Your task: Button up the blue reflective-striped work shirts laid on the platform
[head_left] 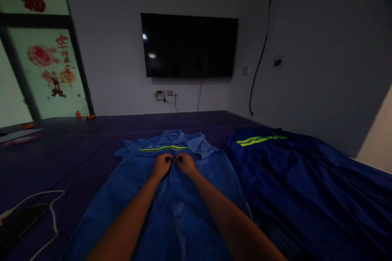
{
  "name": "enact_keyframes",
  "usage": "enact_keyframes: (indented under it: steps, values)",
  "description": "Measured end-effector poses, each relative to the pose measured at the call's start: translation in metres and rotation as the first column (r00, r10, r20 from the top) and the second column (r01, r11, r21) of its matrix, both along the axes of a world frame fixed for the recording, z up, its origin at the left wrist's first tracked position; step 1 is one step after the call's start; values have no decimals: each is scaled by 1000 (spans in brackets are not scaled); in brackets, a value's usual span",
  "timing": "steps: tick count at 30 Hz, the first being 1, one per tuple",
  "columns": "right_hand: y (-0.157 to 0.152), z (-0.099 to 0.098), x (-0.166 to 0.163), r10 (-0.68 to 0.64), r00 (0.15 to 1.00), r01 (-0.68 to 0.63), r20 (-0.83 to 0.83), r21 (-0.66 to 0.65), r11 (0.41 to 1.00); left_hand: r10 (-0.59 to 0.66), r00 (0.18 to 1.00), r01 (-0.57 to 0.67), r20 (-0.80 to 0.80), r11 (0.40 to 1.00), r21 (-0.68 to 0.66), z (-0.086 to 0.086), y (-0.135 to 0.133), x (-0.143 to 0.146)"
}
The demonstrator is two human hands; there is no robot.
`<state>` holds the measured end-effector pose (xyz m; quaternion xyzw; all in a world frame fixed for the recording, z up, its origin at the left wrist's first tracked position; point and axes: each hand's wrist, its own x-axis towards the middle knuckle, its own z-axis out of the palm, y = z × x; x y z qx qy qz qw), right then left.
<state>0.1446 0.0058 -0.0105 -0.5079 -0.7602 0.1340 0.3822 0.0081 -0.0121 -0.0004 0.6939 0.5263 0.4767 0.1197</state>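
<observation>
A blue work shirt (147, 200) with a collar and a yellow-green stripe across the chest lies spread face up before me. My left hand (162, 164) pinches the front edge of the shirt just below the stripe, left of the centre line. Close beside it, my right hand (185, 164) pinches the other front edge, with a small gap between the two hands. Fingertips curl inward on both hands, and any button between them is too small and dark to make out. Below the hands the front placket runs down toward me.
To the right lies a darker blue garment (284, 171) with a reflective stripe. A phone (24, 224) with a white cable (53, 216) rests at the lower left. Small orange objects (79, 114) are at the far left. A television (190, 45) hangs on the wall ahead.
</observation>
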Motion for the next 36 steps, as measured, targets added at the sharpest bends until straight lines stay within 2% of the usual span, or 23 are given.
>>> enact_keyframes:
  steps: [15, 26, 36]
  values:
    - [-6, 5, 0, -11, 993, 10, 121, 6, 1000, -13, 1000, 13, 27, 1000, -4, 3, -4, 4]
    - [-17, 10, -4, -67, 969, 68, 237, 7, 998, -1, 998, 3, 67, 1000, -28, -1, -1, 2]
    - [-9, 7, -2, -21, 988, 14, 153, 49, 999, 2, 986, 8, 165, 998, -60, -9, 8, 0]
